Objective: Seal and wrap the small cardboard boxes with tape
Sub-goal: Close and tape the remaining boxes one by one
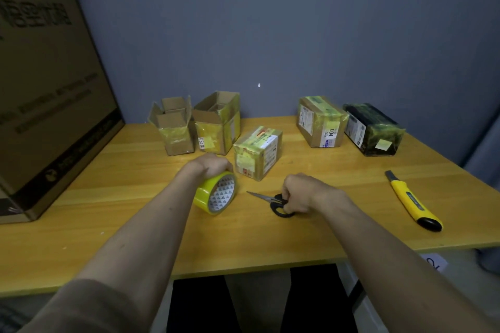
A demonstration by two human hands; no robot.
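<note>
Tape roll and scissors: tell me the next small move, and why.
Probably lift the yellow tape roll toward the open box: the left hand grips the roll, the right hand holds the scissors, and its flaps stand unsealed.

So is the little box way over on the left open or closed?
Open. The leftmost small box has its top flaps standing up, so you can see down inside. Whether anything is in it, cannot tell.

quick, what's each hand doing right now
Left hand: closed on the tape roll, gripping it from above.
Right hand: closed on the scissors, holding their black handles.
</note>
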